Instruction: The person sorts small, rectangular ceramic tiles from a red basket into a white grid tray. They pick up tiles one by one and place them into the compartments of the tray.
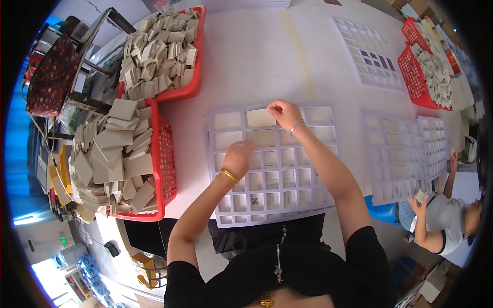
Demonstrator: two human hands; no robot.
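A pale lilac grid frame (211, 154) with several square and oblong cells lies on the white table in front of me. My right hand (284, 113) pinches the edge of a beige tile (259, 118) sitting in a cell of the top row. My left hand (239, 158) rests fist-like on the frame's middle, next to another beige tile (261, 138) in the second row. It is hidden whether that hand holds anything. Both wrists wear bangles.
Two red baskets (167, 169) (197, 84) heaped with beige tiles stand at my left. More grid frames (395, 154) (370, 51) lie to the right and far right, with red baskets (411, 77) behind. A seated person (447, 215) works at lower right.
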